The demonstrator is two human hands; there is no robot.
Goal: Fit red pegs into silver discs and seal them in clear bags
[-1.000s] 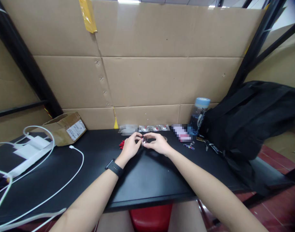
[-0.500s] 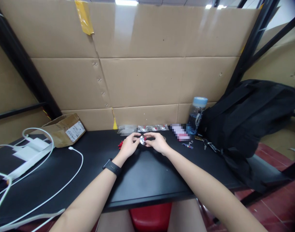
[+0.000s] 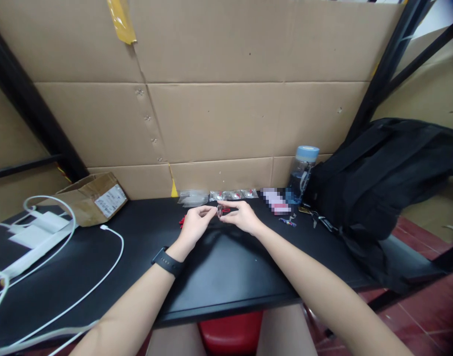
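A small shiny round metal disc [image 3: 219, 211] stands nearly edge-on above the middle of the black table. My right hand [image 3: 244, 217] grips its rim between thumb and forefinger. A thin red cord loop [image 3: 225, 210] shows on the disc's right side, inside the curve of that hand. From the left, my left hand [image 3: 195, 225] is closed in a pinch right at the disc; what lies between its fingertips is hidden. Bunched red cords [image 3: 182, 221] lie on the table, partly behind my left hand. Beyond both hands are several sealed packets [image 3: 232, 195] with round shiny pieces and red bits.
Flat clear bags [image 3: 192, 199] lie beside the packets, against the cardboard wall. To the right are a blurred pink item [image 3: 276, 201], keys [image 3: 314, 220], a bottle [image 3: 303, 173] and a black backpack [image 3: 382, 173]. An open carton [image 3: 95, 198] and white cables [image 3: 118, 257] occupy the left.
The disc has turned from showing its flat face to nearly edge-on. My left fingers have drawn together into a pinch beside it. The camera view has tilted slightly downward.
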